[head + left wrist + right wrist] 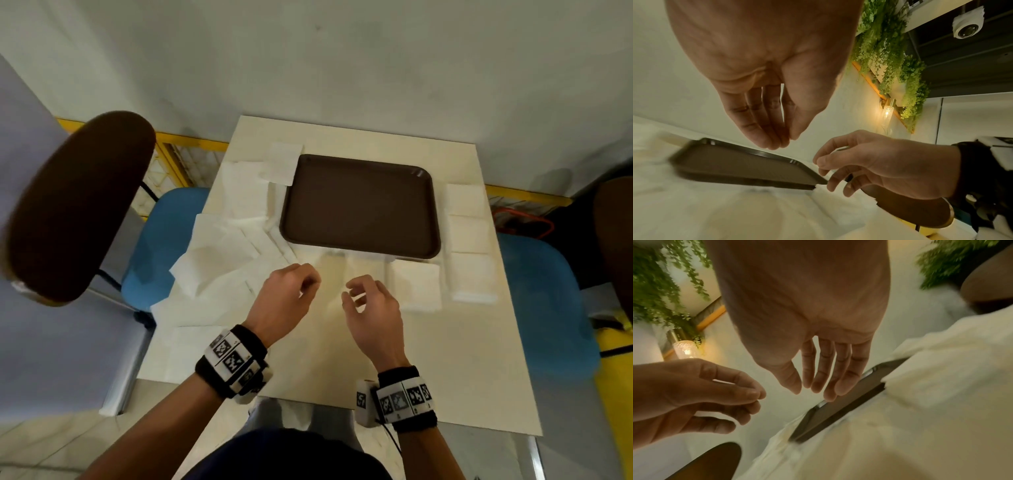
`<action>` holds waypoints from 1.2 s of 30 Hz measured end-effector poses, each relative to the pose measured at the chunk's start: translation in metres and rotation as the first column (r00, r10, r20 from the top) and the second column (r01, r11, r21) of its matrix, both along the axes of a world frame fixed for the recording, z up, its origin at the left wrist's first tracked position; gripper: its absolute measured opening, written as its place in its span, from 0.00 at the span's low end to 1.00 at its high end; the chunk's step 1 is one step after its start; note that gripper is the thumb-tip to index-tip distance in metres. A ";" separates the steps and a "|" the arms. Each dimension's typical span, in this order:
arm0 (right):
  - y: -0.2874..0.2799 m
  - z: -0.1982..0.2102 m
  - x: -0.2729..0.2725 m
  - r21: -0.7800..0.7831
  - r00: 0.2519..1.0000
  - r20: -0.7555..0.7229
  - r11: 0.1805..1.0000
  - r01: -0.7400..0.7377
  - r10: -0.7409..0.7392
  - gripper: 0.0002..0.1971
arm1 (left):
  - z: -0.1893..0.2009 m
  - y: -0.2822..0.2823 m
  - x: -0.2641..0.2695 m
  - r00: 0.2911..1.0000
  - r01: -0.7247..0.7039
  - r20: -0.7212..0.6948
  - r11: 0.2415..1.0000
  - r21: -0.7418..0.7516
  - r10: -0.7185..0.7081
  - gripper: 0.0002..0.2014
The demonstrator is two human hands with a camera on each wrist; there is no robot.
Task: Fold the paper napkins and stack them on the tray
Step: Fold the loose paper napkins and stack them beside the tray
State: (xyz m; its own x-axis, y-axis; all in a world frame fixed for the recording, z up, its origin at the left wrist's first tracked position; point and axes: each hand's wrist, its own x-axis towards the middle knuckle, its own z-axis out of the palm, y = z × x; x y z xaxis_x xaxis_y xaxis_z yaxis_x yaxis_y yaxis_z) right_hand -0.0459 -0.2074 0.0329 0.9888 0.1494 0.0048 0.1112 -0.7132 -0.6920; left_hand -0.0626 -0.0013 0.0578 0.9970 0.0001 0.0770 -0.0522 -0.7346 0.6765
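Hovering side by side, left hand (pixel 282 301) and right hand (pixel 371 308) loosely curled, holding nothing; tray (pixel 359 205) just beyond.

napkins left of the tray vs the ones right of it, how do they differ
The napkins left of the tray lie loose, overlapping and partly unfolded, one drooping over the table edge. The napkins right of the tray are folded into small squares and set in a neat row. The left ones spread wide; the right ones stay compact. Both are white paper, and none is on the brown tray.

One brown tray (pixel 359 205), two hands, two chairs; four folded napkins along the surface's right edge, loose ones uncountable.
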 end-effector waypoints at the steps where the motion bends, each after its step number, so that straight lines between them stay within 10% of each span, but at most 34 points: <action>1: 0.015 -0.003 -0.008 0.004 1.000 -0.009 1.000 -0.023 0.023 0.08 | -0.002 0.019 -0.012 1.000 -0.004 0.003 1.000 0.008 0.004 0.04; 8: 0.107 -0.034 -0.062 -0.099 0.977 -0.153 0.981 -0.166 0.150 0.09 | -0.048 0.131 -0.081 0.978 0.045 -0.206 0.982 0.186 -0.006 0.06; 14: 0.154 -0.055 -0.092 -0.324 0.932 -0.274 0.889 -0.324 0.239 0.31 | -0.078 0.162 -0.109 0.943 0.195 -0.328 0.894 0.403 -0.057 0.24; 19: 0.158 -0.058 -0.091 -0.268 0.916 -0.308 0.900 -0.342 0.256 0.18 | -0.076 0.154 -0.102 0.938 0.261 -0.324 0.866 0.426 -0.123 0.23; 27: 0.133 -0.003 -0.068 0.179 0.981 -0.173 0.982 -0.058 0.089 0.07 | -0.053 0.153 -0.083 0.953 0.095 -0.290 0.995 0.007 -0.089 0.13; 36: 0.122 0.012 -0.070 0.503 0.952 -0.295 0.860 0.083 0.081 0.01 | 0.014 0.148 -0.070 0.970 -0.078 -0.242 0.895 -0.438 -0.034 0.09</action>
